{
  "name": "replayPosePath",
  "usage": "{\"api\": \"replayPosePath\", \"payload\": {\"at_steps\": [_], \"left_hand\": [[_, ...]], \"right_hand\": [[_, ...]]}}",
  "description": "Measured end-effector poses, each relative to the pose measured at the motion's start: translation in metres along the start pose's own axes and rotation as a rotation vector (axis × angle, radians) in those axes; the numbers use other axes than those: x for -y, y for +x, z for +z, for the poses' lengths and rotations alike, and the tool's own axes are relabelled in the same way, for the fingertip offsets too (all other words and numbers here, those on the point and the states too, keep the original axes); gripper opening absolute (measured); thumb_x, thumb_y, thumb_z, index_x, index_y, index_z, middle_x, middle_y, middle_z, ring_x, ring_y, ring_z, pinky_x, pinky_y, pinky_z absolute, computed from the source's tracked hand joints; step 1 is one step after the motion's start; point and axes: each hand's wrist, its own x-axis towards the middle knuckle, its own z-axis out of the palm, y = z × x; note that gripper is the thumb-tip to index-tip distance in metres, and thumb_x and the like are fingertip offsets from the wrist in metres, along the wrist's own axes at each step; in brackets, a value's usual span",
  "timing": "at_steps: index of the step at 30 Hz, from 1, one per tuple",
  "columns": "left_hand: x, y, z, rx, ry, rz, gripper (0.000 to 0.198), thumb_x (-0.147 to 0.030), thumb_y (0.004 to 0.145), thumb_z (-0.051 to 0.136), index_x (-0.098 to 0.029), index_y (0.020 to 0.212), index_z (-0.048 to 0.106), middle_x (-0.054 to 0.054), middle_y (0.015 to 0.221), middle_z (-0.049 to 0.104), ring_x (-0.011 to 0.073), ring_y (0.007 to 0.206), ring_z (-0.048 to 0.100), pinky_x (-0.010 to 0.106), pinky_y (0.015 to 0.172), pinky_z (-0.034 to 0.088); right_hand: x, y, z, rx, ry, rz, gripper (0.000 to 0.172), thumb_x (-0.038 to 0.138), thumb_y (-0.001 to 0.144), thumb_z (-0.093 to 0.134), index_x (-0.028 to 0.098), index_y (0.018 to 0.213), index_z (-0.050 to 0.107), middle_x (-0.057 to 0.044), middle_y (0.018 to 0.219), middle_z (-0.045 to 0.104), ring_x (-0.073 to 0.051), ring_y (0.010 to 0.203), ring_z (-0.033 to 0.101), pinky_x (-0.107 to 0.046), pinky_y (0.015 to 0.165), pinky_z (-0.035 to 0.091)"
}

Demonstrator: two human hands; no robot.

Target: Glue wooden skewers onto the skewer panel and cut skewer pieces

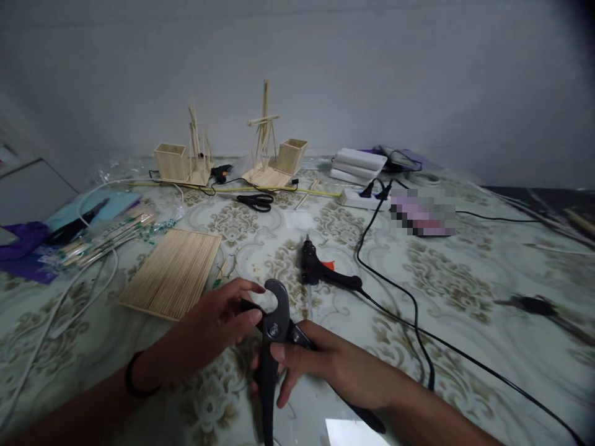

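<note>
My right hand (pixel 307 356) is closed around the black handles of a pair of pruning shears (pixel 275 316), whose hooked grey jaw points up and away from me. The jaws are spread apart. On their left side, my left hand (pixel 225 313) has its thumb and forefinger at the dark blade, with the forefinger's tip close to the hooked jaw; its other fingers are partly hidden. Left of the shears lies a flat panel of thin wooden sticks (pixel 174 272). Just beyond my right hand, a black hot glue gun (pixel 320 269) rests on the table, nozzle pointing away.
Two stick-built models (pixel 171 164) (pixel 279 164) stand along the wall. Black scissors (pixel 255 201) lie before them. Bagged sticks (pixel 111 238) are at left. A white power strip (pixel 357 198) sits at back right, and a black cord (pixel 404 285) runs across the right side.
</note>
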Motion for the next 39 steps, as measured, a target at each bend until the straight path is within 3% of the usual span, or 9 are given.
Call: {"api": "replayPosePath", "payload": {"at_steps": [3,7,12,15,20,26,32,39], "left_hand": [[-0.002,0.0,0.001,0.044,-0.047,-0.012,0.036,-0.053,0.102,0.058,-0.021,0.116,0.066,-0.002,0.076,0.065,0.015,0.064,0.063,0.026,0.06,0.05],[-0.006,-0.002,0.002,0.065,-0.064,-0.004,0.033,-0.049,0.104,0.055,-0.018,0.1,0.067,-0.001,0.077,0.064,0.0139,0.064,0.061,0.025,0.061,0.05],[-0.002,0.002,0.003,-0.02,0.053,-0.041,0.038,-0.05,0.102,0.056,-0.02,0.12,0.069,-0.002,0.075,0.064,0.0138,0.06,0.06,0.024,0.056,0.045],[0.001,0.005,0.004,-0.076,0.15,-0.062,0.038,-0.047,0.096,0.065,-0.02,0.122,0.069,-0.003,0.076,0.066,0.0137,0.06,0.061,0.025,0.059,0.045],[0.001,0.004,0.005,-0.123,0.274,-0.005,0.037,-0.039,0.088,0.072,-0.02,0.12,0.073,-0.003,0.08,0.067,0.0132,0.062,0.06,0.024,0.06,0.047],[0.002,0.003,0.004,-0.16,0.339,0.1,0.029,-0.03,0.091,0.067,-0.019,0.117,0.074,0.0,0.082,0.076,0.0127,0.061,0.061,0.025,0.063,0.049],[0.002,0.003,0.003,-0.171,0.405,0.153,0.032,-0.026,0.094,0.064,-0.02,0.123,0.076,0.001,0.083,0.078,0.0135,0.061,0.063,0.024,0.06,0.049],[0.0,0.002,0.002,-0.169,0.43,0.254,0.027,-0.023,0.1,0.059,-0.022,0.116,0.081,0.004,0.091,0.079,0.0153,0.075,0.071,0.025,0.072,0.055]], "right_hand": [[0.001,0.0,0.002,-0.004,0.047,-0.08,0.052,0.062,0.087,0.078,0.013,0.104,0.081,-0.01,0.091,0.08,-0.019,0.076,0.075,-0.033,0.073,0.063],[0.001,0.001,0.004,-0.167,0.119,-0.184,0.044,0.056,0.091,0.077,0.014,0.1,0.083,-0.01,0.096,0.081,-0.019,0.073,0.075,-0.035,0.076,0.064],[0.005,0.008,-0.007,-0.535,0.288,-0.362,0.043,0.055,0.083,0.085,0.016,0.101,0.083,-0.013,0.107,0.08,-0.026,0.093,0.073,-0.031,0.066,0.061],[0.009,0.009,-0.013,-0.641,0.377,-0.406,0.048,0.055,0.074,0.091,0.016,0.101,0.083,-0.011,0.104,0.077,-0.023,0.086,0.069,-0.029,0.059,0.058],[0.01,0.009,-0.012,-0.656,0.398,-0.444,0.047,0.055,0.076,0.09,0.017,0.102,0.083,-0.007,0.09,0.073,-0.021,0.081,0.064,-0.028,0.057,0.055],[0.01,0.007,-0.013,-0.634,0.395,-0.461,0.042,0.054,0.081,0.085,0.018,0.102,0.083,-0.009,0.1,0.073,-0.021,0.081,0.063,-0.028,0.057,0.053],[0.012,0.006,-0.015,-0.62,0.38,-0.454,0.041,0.053,0.085,0.08,0.017,0.103,0.083,-0.008,0.085,0.07,-0.024,0.081,0.061,-0.03,0.059,0.052],[0.015,0.004,-0.018,-0.603,0.374,-0.433,0.038,0.051,0.086,0.076,0.017,0.1,0.083,-0.008,0.08,0.069,-0.024,0.077,0.059,-0.033,0.06,0.049]]}}
